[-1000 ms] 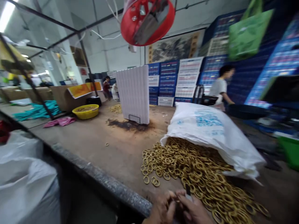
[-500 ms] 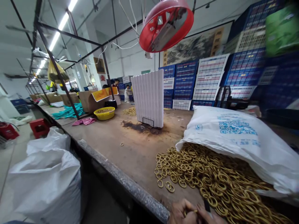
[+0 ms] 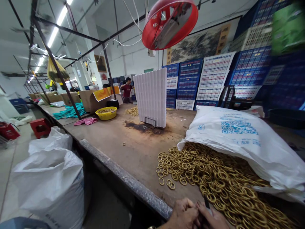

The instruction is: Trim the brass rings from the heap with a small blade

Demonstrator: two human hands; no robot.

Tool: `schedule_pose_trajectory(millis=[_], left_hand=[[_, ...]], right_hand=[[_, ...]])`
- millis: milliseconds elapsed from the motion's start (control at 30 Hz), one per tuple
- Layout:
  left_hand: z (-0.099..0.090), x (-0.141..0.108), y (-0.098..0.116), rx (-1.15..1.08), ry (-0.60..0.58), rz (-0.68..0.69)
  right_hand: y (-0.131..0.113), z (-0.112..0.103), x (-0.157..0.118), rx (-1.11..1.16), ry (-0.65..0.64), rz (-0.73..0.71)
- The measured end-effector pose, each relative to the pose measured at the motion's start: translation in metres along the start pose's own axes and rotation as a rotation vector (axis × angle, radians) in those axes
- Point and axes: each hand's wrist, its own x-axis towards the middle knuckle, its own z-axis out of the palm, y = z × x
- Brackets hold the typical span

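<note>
At the bottom edge, my left hand (image 3: 183, 213) is closed, its fingers curled against my right hand; what it pinches is hidden. My right hand (image 3: 212, 218) is closed around a dark, thin tool (image 3: 206, 202) whose tip points up between the hands. Just beyond and to the right lies a large heap of brass-coloured rings (image 3: 221, 178), spilling from the mouth of a white sack (image 3: 221, 127) with blue print. A few rings lie apart from the heap on its left side, near the table's front edge.
A white ribbed panel (image 3: 151, 98) stands upright in a wire holder on the brown table (image 3: 111, 133). Left of it are a yellow basin (image 3: 106, 115) and a pink cloth (image 3: 85, 121). A red lamp (image 3: 170, 25) hangs above. White sacks (image 3: 52, 181) stand left of the table.
My hands have come slightly higher into view and sit closer together. The small ring between the fingers earlier no longer shows. Far back, a person in red is now more visible left of the panel.
</note>
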Motion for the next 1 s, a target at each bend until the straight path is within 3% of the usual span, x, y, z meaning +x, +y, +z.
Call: schedule_pose_trajectory(millis=[133,333,567,733,867,1000], left_hand=[[-0.002,-0.010,0.011,-0.008,-0.026,0.054],[-0.008,-0.014,0.032,-0.064,-0.113,0.075],[-0.010,-0.010,0.035,-0.146,-0.117,0.040],[-0.012,-0.007,0.037,-0.138,-0.075,0.077],[-0.013,-0.003,0.033,-0.083,-0.069,0.105],[-0.013,-0.002,0.029,-0.041,-0.058,0.120]], right_hand=[[-0.015,-0.003,-0.004,-0.034,-0.032,0.027],[-0.046,-0.001,-0.014,0.042,-0.026,-0.092],[-0.055,-0.003,-0.010,0.089,-0.008,-0.112],[-0.051,-0.009,-0.005,-0.295,0.210,-0.332],[-0.046,-0.009,-0.009,-0.633,0.094,-0.541],[-0.043,-0.008,-0.011,-0.752,0.046,-0.591]])
